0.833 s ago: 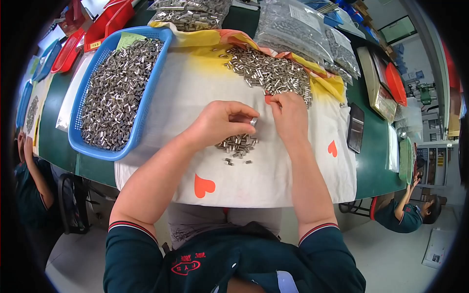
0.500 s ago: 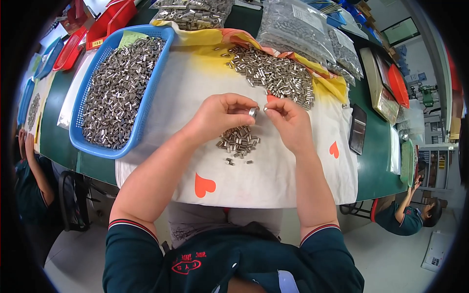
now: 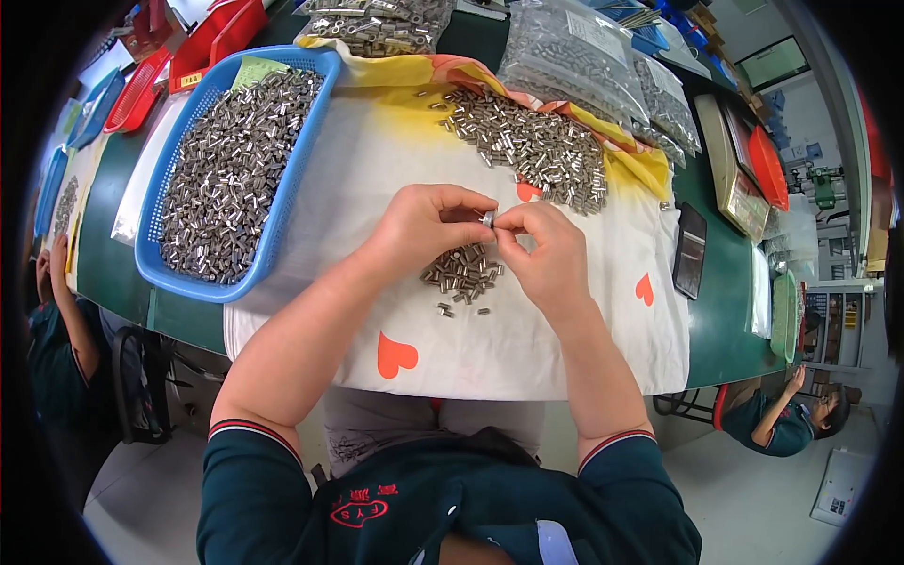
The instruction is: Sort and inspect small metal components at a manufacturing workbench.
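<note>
My left hand (image 3: 414,226) pinches a short metal ring (image 3: 489,218) between thumb and fingertips above the cloth. At the ring's right side, the closed fingertips of my right hand (image 3: 548,252) meet it; whatever they pinch is hidden now. Just below both hands lies a small pile of short metal cylinders (image 3: 463,275), with a few loose ones at its near side. Beyond my hands spreads a larger heap of similar shiny cylinders (image 3: 527,141). White cloth (image 3: 527,353) with red hearts and a yellow far edge lies under both piles.
To the left stands a blue plastic basket (image 3: 196,286) full of metal cylinders. Clear bags of metal parts (image 3: 565,61) lie at the back. On the right are a dark flat case (image 3: 690,250) and a red tray (image 3: 769,168). Other people sit at both sides.
My right hand has moved left, bringing its fingertips, which pinched a small metal piece, up against the ring. My left hand has barely moved.
</note>
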{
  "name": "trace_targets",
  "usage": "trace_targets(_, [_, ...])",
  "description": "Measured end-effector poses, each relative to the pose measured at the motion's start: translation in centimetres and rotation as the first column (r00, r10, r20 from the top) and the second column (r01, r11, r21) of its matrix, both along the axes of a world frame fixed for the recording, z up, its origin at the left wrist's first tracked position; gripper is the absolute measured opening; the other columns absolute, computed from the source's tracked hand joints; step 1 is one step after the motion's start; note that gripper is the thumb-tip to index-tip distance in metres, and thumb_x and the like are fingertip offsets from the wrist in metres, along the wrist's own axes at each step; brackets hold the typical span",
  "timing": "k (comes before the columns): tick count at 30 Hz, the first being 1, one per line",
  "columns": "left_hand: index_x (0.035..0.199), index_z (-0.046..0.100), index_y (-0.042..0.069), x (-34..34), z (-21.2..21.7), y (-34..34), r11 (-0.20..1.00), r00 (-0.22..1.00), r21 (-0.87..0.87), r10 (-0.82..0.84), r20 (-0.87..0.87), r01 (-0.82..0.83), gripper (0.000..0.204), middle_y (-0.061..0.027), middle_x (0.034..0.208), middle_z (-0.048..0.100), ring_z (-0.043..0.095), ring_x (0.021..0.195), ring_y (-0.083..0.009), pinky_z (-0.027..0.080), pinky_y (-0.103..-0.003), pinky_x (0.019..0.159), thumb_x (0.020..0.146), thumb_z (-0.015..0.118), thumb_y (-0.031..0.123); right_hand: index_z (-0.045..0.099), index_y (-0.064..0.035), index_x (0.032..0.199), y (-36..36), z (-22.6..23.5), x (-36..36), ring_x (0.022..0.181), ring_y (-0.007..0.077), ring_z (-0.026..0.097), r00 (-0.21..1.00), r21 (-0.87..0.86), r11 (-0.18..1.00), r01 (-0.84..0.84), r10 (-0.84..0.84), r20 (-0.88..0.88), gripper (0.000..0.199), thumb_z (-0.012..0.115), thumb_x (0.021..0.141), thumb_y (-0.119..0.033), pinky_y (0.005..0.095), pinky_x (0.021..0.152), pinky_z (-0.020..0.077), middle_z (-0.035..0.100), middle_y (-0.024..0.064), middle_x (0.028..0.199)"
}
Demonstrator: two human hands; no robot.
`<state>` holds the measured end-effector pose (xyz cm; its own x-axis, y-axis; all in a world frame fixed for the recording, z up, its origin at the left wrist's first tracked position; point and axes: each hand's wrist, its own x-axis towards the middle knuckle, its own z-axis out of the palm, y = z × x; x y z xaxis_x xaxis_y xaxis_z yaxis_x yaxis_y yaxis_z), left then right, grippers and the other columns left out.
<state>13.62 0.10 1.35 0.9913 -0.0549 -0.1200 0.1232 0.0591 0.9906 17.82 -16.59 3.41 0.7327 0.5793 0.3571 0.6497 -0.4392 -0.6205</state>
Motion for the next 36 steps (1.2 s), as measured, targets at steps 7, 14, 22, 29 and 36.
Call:
trace_targets(7, [0.103, 0.057, -0.004, 0.2, -0.2, 0.2, 0.998, 0.999, -0.056, -0.035, 0.008, 0.035, 0.03, -0.0061, 0.089, 0.062, 0.059, 0.08, -0.0087, 0.049, -0.02, 0.071, 0.074, 0.065, -0.002, 0.06, 0.0001, 0.082, -0.3, 0.5, 0.8, 0.067, 0.0082, 0.053, 0.886, 0.092, 0.995, 0.04, 0.008, -0.464, 0.01, 0.062, 0.073, -0.003, 0.0204, 0.061, 0.0419, 0.059, 0.0008, 0.075])
trace_targets(14, [0.099, 0.061, 0.0, -0.1, 0.5, 0.0, 0.99, 0.995, 0.097, -0.099, -0.016, 0.1, 0.029, -0.0037, 0.084, 0.063, 0.057, 0.076, -0.0077, 0.048, -0.022, 0.072, 0.072, 0.068, 0.006, 0.063, -0.0051, 0.08, -0.3, 0.7, 3.9, 0.068, 0.0259, 0.058, 0.959, -0.133, 0.971, 0.199, -0.221, -0.179, 0.011, 0.059, 0.075, -0.014, 0.0331, 0.064, 0.0452, 0.06, 0.0127, 0.075])
trace_targets(22, [0.099, 0.061, 0.0, 0.1, -0.2, 0.1, 0.995, 0.995, 0.055, -0.089, 0.045, 0.087, 0.029, -0.0037, 0.085, 0.063, 0.057, 0.077, -0.0081, 0.047, -0.022, 0.073, 0.072, 0.068, 0.006, 0.063, -0.0052, 0.073, 1.1, -1.5, 5.4, 0.074, 0.0284, 0.055, 0.96, -0.317, 0.911, 0.264, -0.215, 0.181, 0.006, 0.06, 0.069, -0.008, 0.0387, 0.069, 0.0436, 0.057, 0.0128, 0.073])
trace_targets(29, [0.101, 0.06, 0.0, 0.2, -0.7, 0.4, 0.996, 1.0, -0.09, -0.018, 0.0, 0.018, 0.028, -0.0021, 0.086, 0.061, 0.056, 0.079, -0.0064, 0.047, -0.02, 0.072, 0.074, 0.066, 0.004, 0.061, -0.0032, 0.07, 0.5, -1.9, 2.8, 0.073, 0.0288, 0.055, 0.957, -0.257, 0.927, 0.274, -0.237, 0.167, 0.004, 0.059, 0.069, -0.006, 0.0384, 0.068, 0.0433, 0.058, 0.0126, 0.073])
trace_targets(36, [0.103, 0.056, -0.003, 0.6, -0.7, 0.5, 0.995, 0.999, -0.097, -0.041, -0.023, 0.039, 0.028, -0.0048, 0.093, 0.06, 0.057, 0.083, -0.0088, 0.048, -0.021, 0.074, 0.075, 0.061, -0.005, 0.058, -0.0034, 0.07, -0.1, -1.6, 2.5, 0.074, 0.0299, 0.054, 0.951, -0.259, 0.932, 0.253, -0.191, 0.242, 0.002, 0.058, 0.069, -0.005, 0.0393, 0.069, 0.043, 0.058, 0.0124, 0.074])
